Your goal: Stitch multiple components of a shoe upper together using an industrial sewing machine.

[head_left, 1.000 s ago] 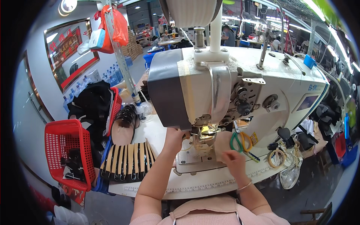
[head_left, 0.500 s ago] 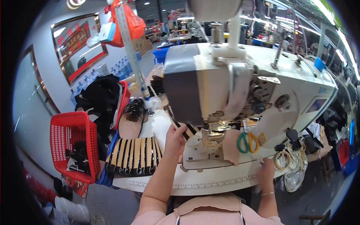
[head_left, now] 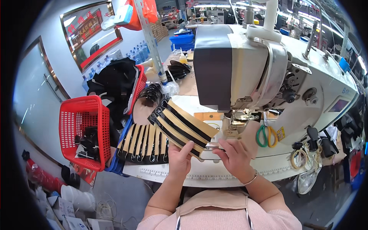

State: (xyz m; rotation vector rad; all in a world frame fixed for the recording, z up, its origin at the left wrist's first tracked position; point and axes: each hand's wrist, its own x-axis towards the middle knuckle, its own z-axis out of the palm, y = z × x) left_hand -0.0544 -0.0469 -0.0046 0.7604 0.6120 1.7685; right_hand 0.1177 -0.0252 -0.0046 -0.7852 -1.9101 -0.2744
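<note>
My left hand [head_left: 180,158] grips a joined set of tan-and-black straps [head_left: 188,123] by its lower edge, thumb on top. The set is lifted aslant in front of the sewing machine [head_left: 214,67], with rounded glossy black ends up to the left. At its lower right end, my right hand [head_left: 236,158] has its fingers closed round a slim metal tool [head_left: 211,147], its tips against the strap ends; its exact kind is partly hidden. A row of similar straps [head_left: 142,143] lies on the table to the left.
Scissors with green and yellow handles [head_left: 267,136] are by the machine's base. Left of the table stands a red basket [head_left: 103,132] holding black pieces. Dark strap pieces [head_left: 151,94] lie behind the row. Tape rolls [head_left: 298,159] hang at the right edge.
My right hand has come left from the table's right side with the metal tool to the straps. My left hand has drawn the straps away from the needle area and lifted them into full view.
</note>
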